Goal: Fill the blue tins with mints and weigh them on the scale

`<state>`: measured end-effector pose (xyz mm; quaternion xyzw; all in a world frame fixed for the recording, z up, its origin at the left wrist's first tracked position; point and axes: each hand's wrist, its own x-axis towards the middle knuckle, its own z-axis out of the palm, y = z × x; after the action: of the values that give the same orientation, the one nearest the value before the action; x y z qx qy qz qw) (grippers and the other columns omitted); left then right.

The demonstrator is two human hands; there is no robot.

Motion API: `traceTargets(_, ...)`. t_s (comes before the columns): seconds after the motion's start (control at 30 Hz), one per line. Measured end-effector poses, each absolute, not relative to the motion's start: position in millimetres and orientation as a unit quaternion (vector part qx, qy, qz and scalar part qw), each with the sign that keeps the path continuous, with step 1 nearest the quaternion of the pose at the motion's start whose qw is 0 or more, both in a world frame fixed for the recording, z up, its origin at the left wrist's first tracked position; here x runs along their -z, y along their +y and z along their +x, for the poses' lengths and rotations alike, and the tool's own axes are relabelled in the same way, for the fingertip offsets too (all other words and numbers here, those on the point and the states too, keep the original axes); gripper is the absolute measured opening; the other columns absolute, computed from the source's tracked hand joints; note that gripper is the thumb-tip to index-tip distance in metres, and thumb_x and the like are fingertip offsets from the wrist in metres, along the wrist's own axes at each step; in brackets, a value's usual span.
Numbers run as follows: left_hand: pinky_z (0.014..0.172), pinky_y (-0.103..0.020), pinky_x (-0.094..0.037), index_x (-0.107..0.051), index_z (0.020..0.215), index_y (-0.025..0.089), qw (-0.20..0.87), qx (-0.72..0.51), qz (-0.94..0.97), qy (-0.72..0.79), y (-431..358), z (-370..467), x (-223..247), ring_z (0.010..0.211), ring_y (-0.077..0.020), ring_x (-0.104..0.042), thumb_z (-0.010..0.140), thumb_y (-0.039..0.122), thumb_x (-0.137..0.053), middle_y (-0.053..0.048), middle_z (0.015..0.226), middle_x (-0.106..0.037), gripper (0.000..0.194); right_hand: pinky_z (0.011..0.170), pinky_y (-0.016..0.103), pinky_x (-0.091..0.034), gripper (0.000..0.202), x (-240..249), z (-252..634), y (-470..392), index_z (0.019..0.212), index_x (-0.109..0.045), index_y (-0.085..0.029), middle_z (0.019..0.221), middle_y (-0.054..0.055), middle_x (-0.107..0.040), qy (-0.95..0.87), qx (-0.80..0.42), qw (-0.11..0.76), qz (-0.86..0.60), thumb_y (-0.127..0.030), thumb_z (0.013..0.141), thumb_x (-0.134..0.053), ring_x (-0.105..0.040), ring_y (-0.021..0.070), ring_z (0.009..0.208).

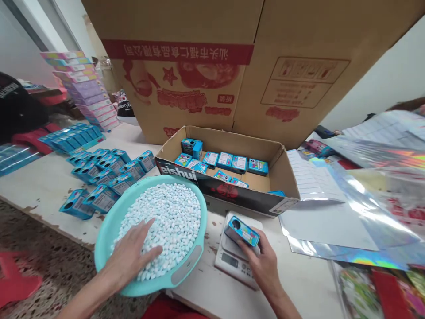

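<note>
A round turquoise basin (99, 241) holds a heap of small white pellets (169, 212). My left hand (133, 250) rests on the pellets at the near left, fingers apart, with nothing visibly gripped. My right hand (262, 257) grips a small blue box (242, 231) with a round dark hole in its top. That box is tilted above a white kitchen scale (247, 274), partly covering it. Behind the basin and scale, an open cardboard carton (288, 186) contains several blue boxes (225, 160), some lying flat.
More blue boxes (101, 198) stand in a group left of the basin. Stacked pastel boxes (89, 88) rise at the back left. A large cardboard sheet (206, 88) stands behind the carton. Papers (325, 221) and shiny film lie to the right.
</note>
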<state>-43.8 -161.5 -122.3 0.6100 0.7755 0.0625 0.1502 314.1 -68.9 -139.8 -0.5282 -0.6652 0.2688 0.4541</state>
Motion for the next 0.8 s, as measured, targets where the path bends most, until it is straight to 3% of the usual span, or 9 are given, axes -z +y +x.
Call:
traceTargets(0.13,0.111,-0.058,-0.025,-0.039,0.146,0.029,0.137,-0.021,0.687,0.713,-166,-42,132,0.144,-0.0388,-0.021,0.079,0.044,-0.055,-0.006,0.157,-0.028,0.07,0.089,0.041,-0.052,0.058,110,337,-50,0.132,-0.047,-0.02,0.127,0.013,-0.056,-0.709,-0.18,0.48,-0.485,-0.046,0.083,-0.064,-0.059,0.027,0.111)
traceTargets(0.23,0.111,-0.057,-0.027,-0.042,0.144,0.031,0.13,0.004,0.713,0.689,-155,-36,135,0.144,-0.0382,-0.021,0.073,0.033,-0.058,-0.005,0.157,-0.027,0.073,0.088,0.04,-0.052,0.037,65,342,6,0.118,-0.056,-0.022,0.112,0.01,-0.063,-0.725,-0.109,0.485,-0.478,-0.042,0.088,-0.059,-0.061,0.0237,0.102)
traceTargets(0.3,0.109,-0.057,-0.028,-0.044,0.144,0.029,0.123,0.04,0.702,0.701,-141,-27,132,0.143,-0.0388,-0.023,0.068,0.026,-0.059,-0.007,0.157,-0.027,0.078,0.09,0.04,-0.05,0.034,41,332,58,0.111,-0.059,-0.02,0.108,0.011,-0.065,-0.767,-0.112,0.392,-0.495,-0.044,0.087,-0.059,-0.061,0.0246,0.102)
traceTargets(0.37,0.106,-0.059,-0.029,-0.045,0.143,0.027,0.116,0.093,0.672,0.726,-126,-16,124,0.141,-0.0398,-0.027,0.063,0.017,-0.058,-0.01,0.156,-0.029,0.082,0.096,0.039,-0.046,0.033,29,312,112,0.115,-0.059,-0.019,0.122,0.012,-0.062,-0.818,-0.163,0.159,-0.529,-0.039,0.089,-0.057,-0.058,0.0248,0.112)
traceTargets(0.47,0.1,-0.058,-0.035,-0.046,0.142,0.024,0.116,0.151,0.646,0.739,-110,-4,107,0.134,-0.0405,-0.036,0.06,0.009,-0.055,-0.016,0.151,-0.037,0.084,0.083,0.034,-0.052,0.026,39,281,170,0.083,-0.069,-0.018,0.094,0.009,-0.071,-0.809,-0.23,0.011,-0.541,-0.026,0.062,-0.083,-0.066,0.0265,0.093)
traceTargets(0.53,0.095,-0.053,-0.04,-0.048,0.139,0.02,0.127,0.156,0.647,0.736,-104,-2,98,0.127,-0.0398,-0.043,0.063,0.009,-0.054,-0.019,0.145,-0.041,0.077,0.071,0.034,-0.055,0.026,55,270,188,0.068,-0.067,-0.015,0.071,0.006,-0.069,-0.785,-0.272,-0.056,-0.554,-0.019,0.05,-0.086,-0.067,0.0247,0.075)
traceTargets(0.63,0.089,-0.046,-0.044,-0.056,0.127,0.014,0.154,0.135,0.647,0.735,-100,-6,90,0.111,-0.0368,-0.054,0.071,0.017,-0.053,-0.021,0.127,-0.053,0.057,0.059,0.033,-0.055,0.03,80,273,194,0.06,-0.063,-0.013,0.055,0.001,-0.061,-0.744,-0.325,-0.106,-0.575,-0.019,0.045,-0.088,-0.063,0.0201,0.06)
traceTargets(0.8,0.084,-0.04,-0.046,-0.062,0.109,0.019,0.199,0.027,0.609,0.767,-93,-18,95,0.099,-0.0333,-0.06,0.071,0.023,-0.053,-0.012,0.104,-0.063,0.039,0.051,0.027,-0.05,0.037,93,287,198,0.062,-0.056,-0.014,0.054,-0.003,-0.056,-0.696,-0.387,-0.056,-0.602,-0.022,0.049,-0.089,-0.057,0.012,0.052)
